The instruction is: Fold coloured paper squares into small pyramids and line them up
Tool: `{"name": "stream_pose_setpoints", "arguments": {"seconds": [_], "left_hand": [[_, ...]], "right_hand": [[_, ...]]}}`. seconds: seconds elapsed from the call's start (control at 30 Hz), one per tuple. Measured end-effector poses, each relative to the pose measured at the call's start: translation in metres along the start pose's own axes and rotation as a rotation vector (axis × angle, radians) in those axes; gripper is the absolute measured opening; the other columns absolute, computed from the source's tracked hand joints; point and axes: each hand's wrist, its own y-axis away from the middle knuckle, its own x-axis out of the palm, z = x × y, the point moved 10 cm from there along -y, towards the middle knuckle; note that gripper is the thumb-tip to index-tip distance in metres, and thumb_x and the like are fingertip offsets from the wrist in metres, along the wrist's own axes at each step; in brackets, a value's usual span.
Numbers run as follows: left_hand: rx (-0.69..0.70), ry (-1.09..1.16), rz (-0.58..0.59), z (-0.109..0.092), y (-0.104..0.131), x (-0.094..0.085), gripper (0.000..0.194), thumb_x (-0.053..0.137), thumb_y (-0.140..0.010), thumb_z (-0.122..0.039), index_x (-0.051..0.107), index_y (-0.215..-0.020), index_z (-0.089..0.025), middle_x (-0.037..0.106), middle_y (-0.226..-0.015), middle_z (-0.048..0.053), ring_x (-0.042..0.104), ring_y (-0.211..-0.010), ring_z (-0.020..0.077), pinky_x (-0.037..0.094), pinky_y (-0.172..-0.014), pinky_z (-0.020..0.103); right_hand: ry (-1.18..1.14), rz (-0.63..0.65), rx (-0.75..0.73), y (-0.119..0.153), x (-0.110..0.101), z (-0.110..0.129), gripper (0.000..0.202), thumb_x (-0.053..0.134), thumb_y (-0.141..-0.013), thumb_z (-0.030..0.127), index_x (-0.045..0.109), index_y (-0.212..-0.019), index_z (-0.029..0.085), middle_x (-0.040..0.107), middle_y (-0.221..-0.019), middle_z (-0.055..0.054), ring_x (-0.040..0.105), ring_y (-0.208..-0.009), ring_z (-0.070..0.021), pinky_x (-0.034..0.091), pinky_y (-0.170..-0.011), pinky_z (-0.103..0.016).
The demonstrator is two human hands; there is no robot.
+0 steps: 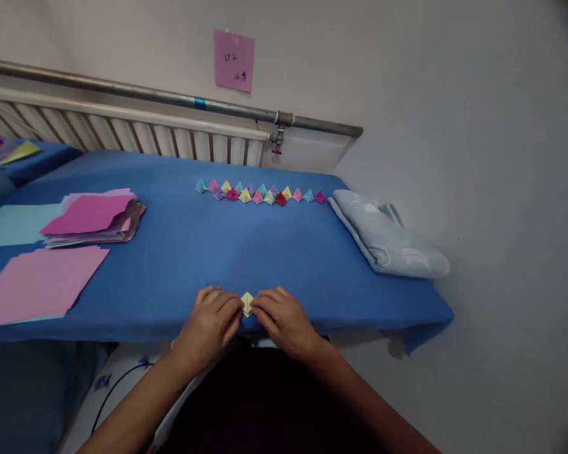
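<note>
Between my hands, close to the front edge of the blue-covered table (184, 252), is a small folded yellow paper (247, 304) in a diamond shape. My left hand (213, 318) grips its left corner with the fingertips pressed together. On the opposite corner, my right hand (284, 318) pinches the paper with curled fingers. Parts of the paper's sides are hidden under the fingertips. Farther back lie several small folded paper pieces (257, 197) in many colours, lined up in two rows.
At the left sit a stack of coloured paper (92, 214), pink sheets (42, 284) and a light blue sheet (21, 224). A folded pale blanket (383, 236) rests at the right end. Behind the table run a radiator (170, 139) and a metal pipe (146, 93); a pink note (234, 61) hangs above.
</note>
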Motion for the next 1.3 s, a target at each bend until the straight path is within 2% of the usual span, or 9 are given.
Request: {"name": "stream_pose_setpoints", "arguments": {"seconds": [0.33, 0.57, 0.73, 0.87, 1.0, 1.13, 1.3], "left_hand": [[0.066, -0.090, -0.053, -0.007, -0.003, -0.002, 0.015, 0.047, -0.091, -0.016, 0.062, -0.094, -0.018, 0.068, -0.094, 0.004, 0.058, -0.085, 0.0176, 0.036, -0.089, 0.040], [0.033, -0.087, -0.022, -0.001, -0.003, 0.002, 0.019, 0.044, -0.093, -0.018, 0.063, -0.093, -0.021, 0.067, -0.093, 0.003, 0.056, -0.085, 0.0172, 0.034, -0.090, 0.040], [-0.068, -0.076, 0.001, 0.007, -0.003, 0.004, 0.021, 0.044, -0.094, -0.024, 0.064, -0.090, -0.020, 0.065, -0.089, 0.004, 0.054, -0.083, 0.0182, 0.034, -0.079, 0.036], [-0.201, -0.070, 0.086, 0.017, -0.006, 0.011, 0.025, 0.043, -0.094, -0.029, 0.064, -0.083, -0.020, 0.062, -0.079, 0.002, 0.052, -0.079, 0.0188, 0.033, -0.077, 0.037], [-0.310, -0.087, 0.129, 0.024, -0.009, 0.014, 0.025, 0.045, -0.091, -0.028, 0.062, -0.076, -0.020, 0.062, -0.075, 0.001, 0.054, -0.078, 0.0196, 0.032, -0.078, 0.037], [-0.367, -0.148, 0.123, 0.026, -0.013, 0.014, 0.021, 0.048, -0.087, -0.027, 0.061, -0.072, -0.020, 0.064, -0.074, 0.002, 0.056, -0.077, 0.0209, 0.033, -0.076, 0.037], [-0.414, -0.205, 0.055, 0.023, -0.017, 0.009, 0.021, 0.048, -0.084, -0.022, 0.062, -0.069, -0.019, 0.065, -0.070, 0.005, 0.058, -0.071, 0.0240, 0.035, -0.069, 0.038]], "right_hand": [[0.056, -0.019, -0.018, 0.001, 0.002, -0.001, 0.018, 0.044, -0.094, 0.019, 0.062, -0.092, 0.017, 0.066, -0.091, -0.006, 0.053, -0.082, -0.0174, 0.043, -0.077, -0.031], [0.025, -0.059, 0.000, 0.004, -0.002, -0.002, 0.015, 0.046, -0.093, 0.020, 0.061, -0.091, 0.018, 0.063, -0.089, -0.006, 0.053, -0.081, -0.0176, 0.044, -0.075, -0.031], [0.001, -0.087, 0.079, 0.002, -0.003, -0.007, 0.017, 0.044, -0.092, 0.016, 0.059, -0.084, 0.019, 0.062, -0.087, -0.005, 0.054, -0.082, -0.0177, 0.044, -0.075, -0.032], [0.032, -0.100, 0.139, 0.000, -0.002, -0.011, 0.013, 0.046, -0.091, 0.017, 0.056, -0.081, 0.019, 0.062, -0.087, -0.006, 0.053, -0.083, -0.0186, 0.044, -0.076, -0.032], [0.056, -0.094, 0.170, -0.002, 0.000, -0.014, 0.011, 0.049, -0.089, 0.018, 0.054, -0.079, 0.020, 0.061, -0.087, -0.005, 0.053, -0.084, -0.0186, 0.044, -0.076, -0.032], [0.096, -0.080, 0.223, -0.004, 0.001, -0.018, 0.012, 0.051, -0.088, 0.018, 0.053, -0.077, 0.020, 0.061, -0.087, -0.005, 0.054, -0.084, -0.0183, 0.044, -0.076, -0.032], [0.127, -0.068, 0.239, -0.007, 0.002, -0.019, 0.011, 0.052, -0.087, 0.017, 0.053, -0.076, 0.020, 0.061, -0.086, -0.006, 0.053, -0.083, -0.0194, 0.043, -0.076, -0.032]]}}
